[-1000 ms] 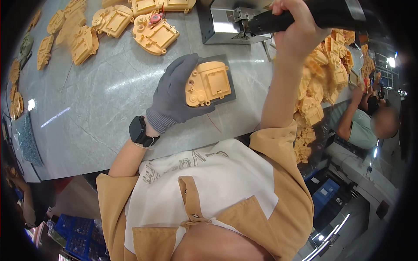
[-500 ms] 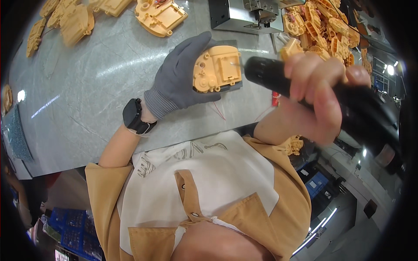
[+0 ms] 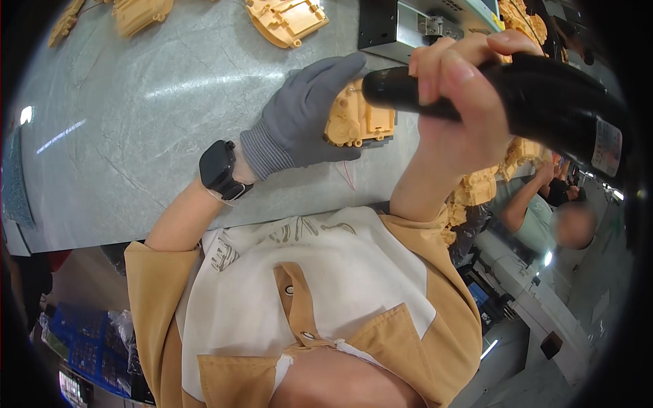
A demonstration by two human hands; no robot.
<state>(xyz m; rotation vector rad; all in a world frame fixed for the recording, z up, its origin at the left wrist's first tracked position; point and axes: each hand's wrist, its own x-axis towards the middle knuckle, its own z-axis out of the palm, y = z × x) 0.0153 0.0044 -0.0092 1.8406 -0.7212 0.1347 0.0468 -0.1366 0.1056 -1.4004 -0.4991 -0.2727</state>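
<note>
A screw-fastening step is judged to be in hand. An orange-yellow plastic housing [image 3: 348,124] is grasped by the gray-gloved left hand [image 3: 299,115], steadied on a dark block [image 3: 378,143] that is set on the bench [image 3: 170,136] not far from its near edge. A black electric screwdriver [image 3: 558,95] is gripped in the bare right hand [image 3: 466,95], the fingers wrapped around its barrel, and the far right part of the housing is covered by its nose; the bit is hidden, so whether contact is made cannot be told. By the look of it, the next move calls for the tip to be lined up with a screw hole and pressed squarely while the housing is kept firm. A thin red wire [image 3: 349,177] is seen between the housing and the near edge. The gray marbled surface is streaked with reflected light; similar housings [image 3: 289,24] are laid farther from that edge, a metal box-shaped machine [image 3: 401,30] is placed beyond the screwdriver, and yellow parts [image 3: 477,190] are heaped toward the right. In the room, a co-worker in a pale green top [image 3: 532,219] is seen at right, and blue crates [image 3: 81,340] are kept past the near edge at left.
</note>
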